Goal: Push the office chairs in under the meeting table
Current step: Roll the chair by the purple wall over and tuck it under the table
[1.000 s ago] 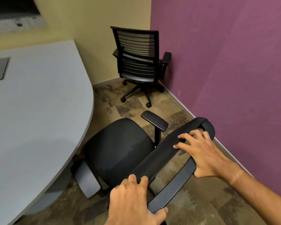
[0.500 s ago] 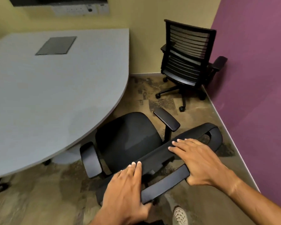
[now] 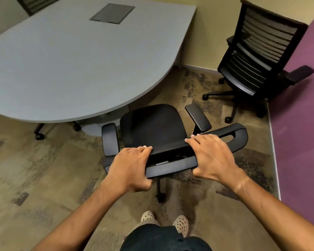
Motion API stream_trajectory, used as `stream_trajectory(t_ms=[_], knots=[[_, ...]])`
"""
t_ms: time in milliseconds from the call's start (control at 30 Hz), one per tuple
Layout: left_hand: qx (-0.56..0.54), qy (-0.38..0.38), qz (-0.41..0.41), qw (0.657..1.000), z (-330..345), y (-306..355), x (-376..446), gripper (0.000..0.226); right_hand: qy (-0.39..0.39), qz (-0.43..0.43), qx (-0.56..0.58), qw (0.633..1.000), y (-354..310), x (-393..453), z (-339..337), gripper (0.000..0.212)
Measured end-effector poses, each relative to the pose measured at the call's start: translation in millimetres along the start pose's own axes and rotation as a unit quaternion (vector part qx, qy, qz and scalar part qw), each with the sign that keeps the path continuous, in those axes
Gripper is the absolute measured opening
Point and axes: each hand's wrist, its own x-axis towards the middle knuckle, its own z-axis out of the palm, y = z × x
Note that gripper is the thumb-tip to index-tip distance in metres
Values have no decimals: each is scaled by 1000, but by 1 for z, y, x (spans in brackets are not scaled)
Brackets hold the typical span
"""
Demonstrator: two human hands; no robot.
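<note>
Far left: the grey meeting table (image 3: 71, 57), its curved edge facing the person; casters (image 3: 38, 136) of a chair already tucked beneath show under that edge, and a mesh chair back (image 3: 38, 2) stands beyond the far side. Centre: the near office chair (image 3: 152, 127), seat front just beside the table edge and not yet under it, armrests clear to either side. The left hand (image 3: 130, 169) wraps the left part of the backrest top, fingers curled over the front, thumb behind. The right hand (image 3: 212, 158) lies on the right part of the same rail, fingers extended over the top, thumb hooked below; both hold the backrest. Far right: a slat-backed office chair (image 3: 261, 51) stands near the purple wall (image 3: 301, 124), well apart from the table.

Step in hand, as judged: squaring the near chair to the table. The next move calls for a level forward push, keeping the armrests below the tabletop.

Count: one table; four chairs at least partly visible; two hands.
</note>
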Motion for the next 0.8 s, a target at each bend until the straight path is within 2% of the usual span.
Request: stream_trajectory(t_ms=[100, 433, 800], knots=[[-4, 7, -11, 1000, 3, 4, -1, 89, -2, 0, -6, 1000, 2, 0, 2, 82], [-1, 41, -79, 996, 7, 17, -6, 47, 25, 7, -6, 1000, 1, -3, 4, 79], [-7, 49, -158, 986, 4, 45, -6, 38, 32, -46, 17, 998, 20, 0, 0, 74]])
